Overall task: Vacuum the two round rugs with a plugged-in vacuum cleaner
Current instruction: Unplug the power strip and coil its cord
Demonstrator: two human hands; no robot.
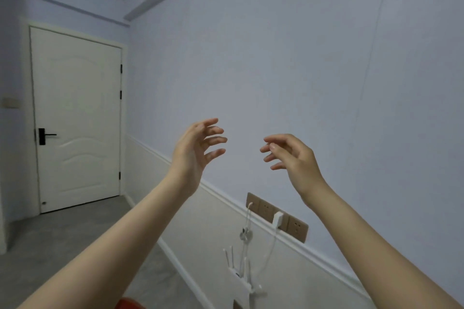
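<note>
I have both hands raised in front of the wall: my left hand (pixel 198 143) and right hand (pixel 291 155) are spread with loosely curled fingers, each grip holding nothing. Neither rug nor the vacuum cleaner is in view, so I cannot tell where they lie. Below my right hand sits the socket strip (pixel 277 217) with a white plug (pixel 278 218) already seated and its cord hanging down; whether that feeds the vacuum I cannot tell. My judgement: look down from the strip, follow the cord to the machine, and confirm the plug before starting.
</note>
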